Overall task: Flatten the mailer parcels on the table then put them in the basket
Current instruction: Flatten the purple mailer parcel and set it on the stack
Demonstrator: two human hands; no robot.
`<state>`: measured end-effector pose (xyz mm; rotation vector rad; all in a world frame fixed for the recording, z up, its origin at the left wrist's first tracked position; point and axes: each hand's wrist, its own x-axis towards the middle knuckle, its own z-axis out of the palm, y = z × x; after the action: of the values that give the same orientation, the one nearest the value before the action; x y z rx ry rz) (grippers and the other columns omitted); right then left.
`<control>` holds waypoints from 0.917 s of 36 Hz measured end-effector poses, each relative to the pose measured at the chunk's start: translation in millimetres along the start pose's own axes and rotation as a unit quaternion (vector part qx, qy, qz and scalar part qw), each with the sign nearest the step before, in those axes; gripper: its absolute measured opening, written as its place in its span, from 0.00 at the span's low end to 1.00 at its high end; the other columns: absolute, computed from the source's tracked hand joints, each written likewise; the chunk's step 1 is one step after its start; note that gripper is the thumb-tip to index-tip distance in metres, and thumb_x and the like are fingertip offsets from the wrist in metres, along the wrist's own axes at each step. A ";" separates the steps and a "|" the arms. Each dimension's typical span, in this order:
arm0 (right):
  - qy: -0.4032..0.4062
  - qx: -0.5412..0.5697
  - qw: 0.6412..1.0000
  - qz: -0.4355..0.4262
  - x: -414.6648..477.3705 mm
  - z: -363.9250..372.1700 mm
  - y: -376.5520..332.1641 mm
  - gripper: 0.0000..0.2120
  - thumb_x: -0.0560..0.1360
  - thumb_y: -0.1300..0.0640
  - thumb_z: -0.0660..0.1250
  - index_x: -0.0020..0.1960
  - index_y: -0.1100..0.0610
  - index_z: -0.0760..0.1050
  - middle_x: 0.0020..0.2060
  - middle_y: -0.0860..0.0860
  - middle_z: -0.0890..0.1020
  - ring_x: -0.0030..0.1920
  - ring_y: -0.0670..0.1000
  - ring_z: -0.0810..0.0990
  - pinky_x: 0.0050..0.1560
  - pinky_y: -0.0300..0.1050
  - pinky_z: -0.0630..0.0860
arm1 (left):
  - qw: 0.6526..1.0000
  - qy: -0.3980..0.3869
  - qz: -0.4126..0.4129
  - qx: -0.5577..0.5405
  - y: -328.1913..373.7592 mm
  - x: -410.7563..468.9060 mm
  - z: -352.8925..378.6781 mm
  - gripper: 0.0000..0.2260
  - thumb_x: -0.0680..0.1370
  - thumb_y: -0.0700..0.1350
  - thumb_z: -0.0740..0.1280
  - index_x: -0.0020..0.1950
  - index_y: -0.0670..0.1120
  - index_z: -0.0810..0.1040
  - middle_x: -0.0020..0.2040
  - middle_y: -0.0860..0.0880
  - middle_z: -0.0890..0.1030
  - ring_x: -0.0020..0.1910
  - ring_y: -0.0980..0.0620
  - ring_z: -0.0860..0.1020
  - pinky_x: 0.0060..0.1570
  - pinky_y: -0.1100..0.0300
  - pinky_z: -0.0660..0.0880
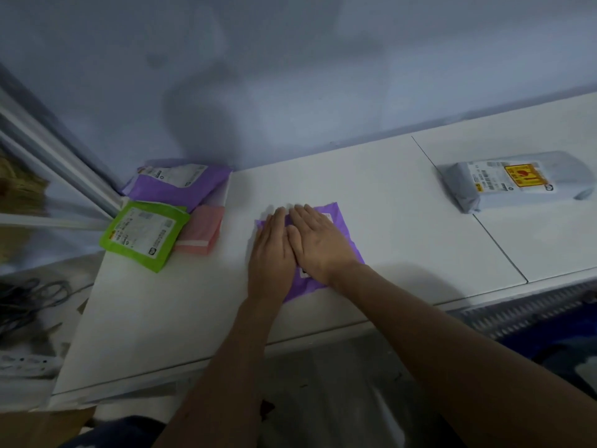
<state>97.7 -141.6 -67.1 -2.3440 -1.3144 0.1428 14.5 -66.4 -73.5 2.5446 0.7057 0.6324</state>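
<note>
- our two bare forearms (pixel 226 367) reach in from the near edge, up over the white table (pixel 403 205).
- our left hand (pixel 271 253) lies palm down, fingers straight and close together, pressing on the left part of a purple mailer (pixel 347 236).
- our right hand (pixel 318 244) lies flat the same way, fingers straight, just beside the left hand and touching it along the thumb side; neither hand grips anything.
- the purple mailer sits flat on the table near its middle, mostly covered by both hands, with a bit of white label showing at its far edge.
- at the table's far left corner we see a second purple mailer (pixel 181 184), with a green mailer (pixel 143 234) nearer to us, hanging over the left edge, and a pink mailer (pixel 202 232) just right of the green one.
- a puffy grey mailer (pixel 517 179) with a yellow sticker lies well apart at the far right.
- below the table's near right edge a slotted rim (pixel 533 315) shows; we cannot tell whether it is the basket.
</note>
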 end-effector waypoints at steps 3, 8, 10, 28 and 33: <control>0.010 -0.002 1.000 0.005 -3.4 4.6 8.1 0.30 0.79 0.49 0.42 0.71 0.64 0.68 0.70 0.60 0.70 0.72 0.59 0.67 0.74 0.54 0.60 | 0.996 -0.068 0.023 0.054 -3.0 -2.0 1.0 0.23 0.79 0.44 0.52 0.67 0.32 0.71 0.65 0.36 0.74 0.64 0.39 0.74 0.65 0.45 0.68; -0.014 -0.046 0.999 -0.013 -6.8 5.8 12.6 0.27 0.80 0.51 0.43 0.73 0.61 0.67 0.71 0.58 0.69 0.73 0.56 0.66 0.74 0.53 0.59 | 0.977 -0.148 0.059 0.139 -6.4 -1.1 3.8 0.25 0.77 0.48 0.51 0.65 0.33 0.74 0.63 0.37 0.77 0.63 0.39 0.76 0.64 0.42 0.67; -0.013 -0.054 0.998 -0.014 -5.6 7.9 13.0 0.27 0.80 0.52 0.43 0.72 0.61 0.67 0.71 0.58 0.70 0.72 0.57 0.67 0.75 0.53 0.59 | 0.971 -0.170 0.068 0.152 -4.9 0.3 1.8 0.28 0.80 0.53 0.49 0.73 0.37 0.64 0.73 0.40 0.66 0.73 0.43 0.64 0.73 0.50 0.53; -0.027 -0.097 0.994 -0.033 -4.5 4.2 13.0 0.28 0.80 0.52 0.45 0.69 0.66 0.69 0.67 0.62 0.73 0.70 0.60 0.70 0.73 0.51 0.58 | 0.943 -0.228 0.038 0.240 -6.5 -4.2 -2.9 0.33 0.75 0.53 0.40 0.74 0.40 0.65 0.74 0.41 0.65 0.74 0.43 0.62 0.73 0.48 0.57; -0.068 -0.129 0.989 -0.023 -4.7 -1.9 9.1 0.26 0.84 0.51 0.44 0.78 0.61 0.49 0.78 0.56 0.51 0.78 0.53 0.48 0.77 0.47 0.43 | 0.948 -0.213 0.009 0.235 -5.3 -9.6 -3.8 0.28 0.76 0.52 0.49 0.69 0.38 0.72 0.70 0.40 0.72 0.70 0.41 0.69 0.69 0.45 0.63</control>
<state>103.0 -150.2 -69.9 -2.5535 -1.5331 0.1264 3.2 -66.6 -76.0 2.9738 0.7405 -0.1148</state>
